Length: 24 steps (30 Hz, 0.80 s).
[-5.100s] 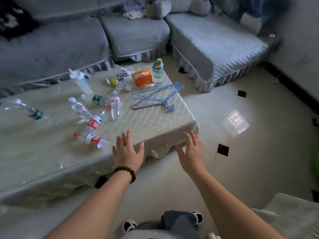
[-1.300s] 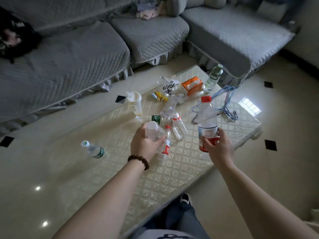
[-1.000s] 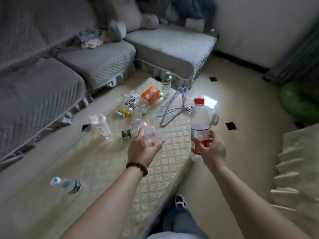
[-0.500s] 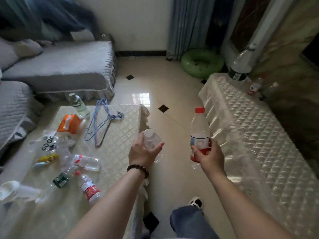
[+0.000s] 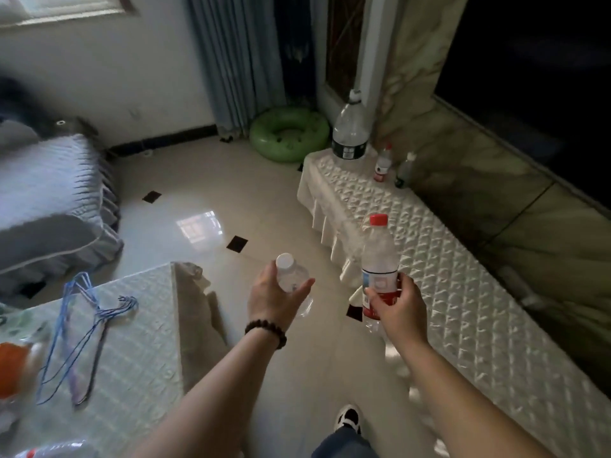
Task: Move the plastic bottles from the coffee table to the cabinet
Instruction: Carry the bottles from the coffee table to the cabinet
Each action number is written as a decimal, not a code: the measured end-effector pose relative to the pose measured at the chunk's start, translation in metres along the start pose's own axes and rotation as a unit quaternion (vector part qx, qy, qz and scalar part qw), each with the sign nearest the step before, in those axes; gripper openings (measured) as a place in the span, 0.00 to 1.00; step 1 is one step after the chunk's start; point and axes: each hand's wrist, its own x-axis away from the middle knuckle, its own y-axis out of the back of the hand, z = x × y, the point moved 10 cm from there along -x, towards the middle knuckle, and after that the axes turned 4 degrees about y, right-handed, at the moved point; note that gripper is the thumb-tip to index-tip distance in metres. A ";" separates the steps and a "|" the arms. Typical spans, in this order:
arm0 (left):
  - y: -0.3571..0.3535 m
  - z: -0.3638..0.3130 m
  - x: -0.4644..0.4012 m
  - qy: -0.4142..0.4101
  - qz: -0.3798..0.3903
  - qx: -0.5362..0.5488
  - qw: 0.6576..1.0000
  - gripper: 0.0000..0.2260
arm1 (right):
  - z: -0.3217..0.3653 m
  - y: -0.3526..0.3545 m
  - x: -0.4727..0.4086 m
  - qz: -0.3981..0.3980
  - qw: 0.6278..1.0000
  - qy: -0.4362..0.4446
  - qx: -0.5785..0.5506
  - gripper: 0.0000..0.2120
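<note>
My left hand [image 5: 269, 300] grips a small clear white-capped bottle [image 5: 291, 277] over the floor between the two pieces of furniture. A taller clear bottle with a red cap and red label [image 5: 378, 259] stands upright in my right hand [image 5: 400, 309], at the near edge of the cabinet [image 5: 463, 292]. The cabinet runs along the right under a white quilted cover. The coffee table [image 5: 139, 342] lies at the lower left; a blurred red-capped bottle [image 5: 49, 451] lies at its near edge.
On the cabinet's far end stand a large clear bottle [image 5: 350, 130] and two small bottles [image 5: 383, 163]. Blue wire hangers [image 5: 86, 328] and an orange box [image 5: 13, 361] lie on the coffee table. A green inflatable ring [image 5: 289, 133] sits by the curtain; a grey sofa [image 5: 49, 193] is left.
My view has swung right from the coffee table toward the cabinet. Both hands have carried their bottles along, and the right-hand bottle is now at the cabinet's edge.
</note>
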 end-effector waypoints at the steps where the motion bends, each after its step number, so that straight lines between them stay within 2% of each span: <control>1: -0.014 -0.012 -0.010 -0.002 0.006 -0.002 1.000 0.24 | -0.004 0.007 -0.015 -0.004 1.000 -0.005 0.001 0.22; 8: -0.098 -0.076 -0.072 -0.016 0.042 0.043 0.998 0.22 | -0.039 0.056 -0.105 -0.035 0.999 -0.027 0.017 0.25; 12: -0.127 -0.107 -0.106 -0.041 0.051 0.034 0.997 0.21 | -0.053 0.064 -0.140 -0.048 0.997 -0.053 0.010 0.26; 18: -0.171 -0.129 -0.167 -0.050 0.069 0.008 0.996 0.23 | -0.072 0.047 -0.193 -0.040 0.994 -0.092 -0.034 0.26; 24: -0.219 -0.142 -0.254 -0.053 0.109 -0.014 0.993 0.26 | -0.076 0.022 -0.264 -0.068 0.991 -0.118 -0.005 0.25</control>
